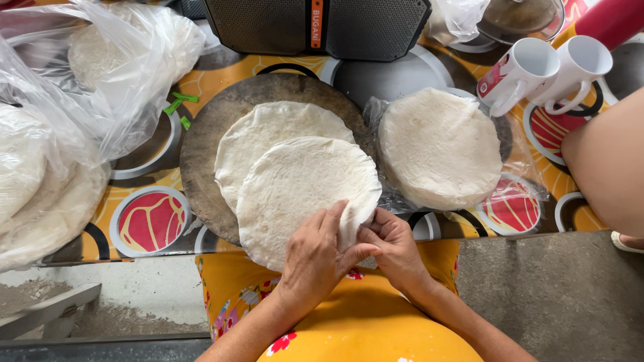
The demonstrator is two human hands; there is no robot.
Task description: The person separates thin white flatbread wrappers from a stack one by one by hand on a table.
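Beneath the left hand (315, 258) the near edge of the top flatbread (295, 188) was hidden. Far left of it, the bagged flatbreads (40, 194) were cut off by the frame, blurred under plastic.

Upper flatbread (295, 184): round, thin, pale white with faint speckling. It lies flat, overlapping the lower right part of a second flatbread (265, 134) of the same kind. Its near edge hangs past the rim of the round dark wooden board (201, 144) that bears both. Its lower right edge is lifted and folded slightly, pinched between the fingers of the left hand (315, 258) and the right hand (396, 251). The second flatbread rests flat, centred on the board, untouched by either hand.
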